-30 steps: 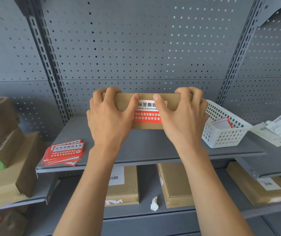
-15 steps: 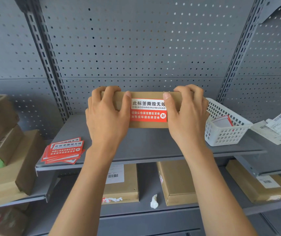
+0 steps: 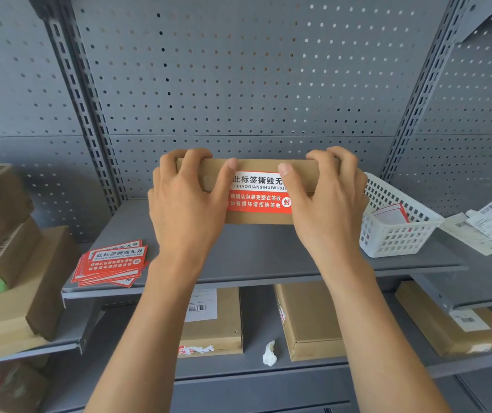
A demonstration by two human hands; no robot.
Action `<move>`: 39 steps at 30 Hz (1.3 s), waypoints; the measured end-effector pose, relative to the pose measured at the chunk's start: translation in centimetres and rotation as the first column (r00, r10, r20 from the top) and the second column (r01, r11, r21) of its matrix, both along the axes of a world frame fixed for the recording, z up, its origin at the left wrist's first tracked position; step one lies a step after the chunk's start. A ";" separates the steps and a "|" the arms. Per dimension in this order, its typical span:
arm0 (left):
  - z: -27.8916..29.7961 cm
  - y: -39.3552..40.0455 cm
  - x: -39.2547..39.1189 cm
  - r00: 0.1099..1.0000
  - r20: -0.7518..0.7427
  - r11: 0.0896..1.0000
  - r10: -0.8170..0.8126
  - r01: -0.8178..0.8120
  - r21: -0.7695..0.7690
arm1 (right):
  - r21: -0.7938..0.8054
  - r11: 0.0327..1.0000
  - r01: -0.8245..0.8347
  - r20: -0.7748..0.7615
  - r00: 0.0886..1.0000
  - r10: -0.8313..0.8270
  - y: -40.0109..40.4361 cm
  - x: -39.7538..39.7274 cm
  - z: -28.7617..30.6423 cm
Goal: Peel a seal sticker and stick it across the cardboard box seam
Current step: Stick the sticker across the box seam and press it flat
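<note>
Cardboard box (image 3: 256, 217) is gripped at both ends by left hand (image 3: 189, 201) and right hand (image 3: 326, 204), thumbs pressed beside the red-and-white seal sticker (image 3: 258, 192) on the shelf (image 3: 268, 251).

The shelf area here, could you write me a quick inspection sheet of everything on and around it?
Surface: grey metal shelf, one more level below.
Job's things: cardboard box standing on the shelf; red and white seal sticker stuck on its front; stack of spare stickers at the shelf's left end.
Clutter: white basket with a card inside, on the right; loose paper labels far right; crumpled scrap on the lower shelf.
Hands: left hand and right hand grip the box ends, thumbs at the sticker's edges.
Cables: nothing seen.
Surroundings: perforated grey back panel; other cardboard parcels left and below.
</note>
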State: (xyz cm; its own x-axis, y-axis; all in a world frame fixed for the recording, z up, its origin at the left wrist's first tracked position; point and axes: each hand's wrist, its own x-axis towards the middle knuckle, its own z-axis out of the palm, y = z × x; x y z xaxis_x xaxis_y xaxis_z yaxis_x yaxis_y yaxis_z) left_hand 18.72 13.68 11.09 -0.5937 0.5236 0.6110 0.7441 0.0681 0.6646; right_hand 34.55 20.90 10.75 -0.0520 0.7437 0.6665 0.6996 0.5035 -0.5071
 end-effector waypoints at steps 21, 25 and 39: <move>4.0 -2.3 0.5 0.999 -0.034 0.994 0.002 0.002 0.106 | 0.029 0.999 -0.036 0.066 0.997 0.034 -2.3 1.1 4.7; 3.6 -2.1 0.5 0.997 -0.067 0.995 0.029 -0.022 0.100 | 0.034 0.999 -0.022 0.053 0.998 0.021 -2.1 1.0 4.1; 2.5 -2.6 0.0 0.996 -0.090 0.991 -0.010 0.021 0.130 | 0.040 0.992 -0.118 0.050 0.992 0.116 -1.8 1.8 3.5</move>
State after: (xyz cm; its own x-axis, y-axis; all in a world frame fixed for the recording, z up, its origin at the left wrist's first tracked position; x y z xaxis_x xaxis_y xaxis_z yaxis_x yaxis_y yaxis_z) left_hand 18.77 11.10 13.62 -0.5263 0.4447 0.7247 0.8010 -0.0267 0.5981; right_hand 36.39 19.06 14.22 -0.1695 0.7012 0.6925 0.6571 0.6041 -0.4508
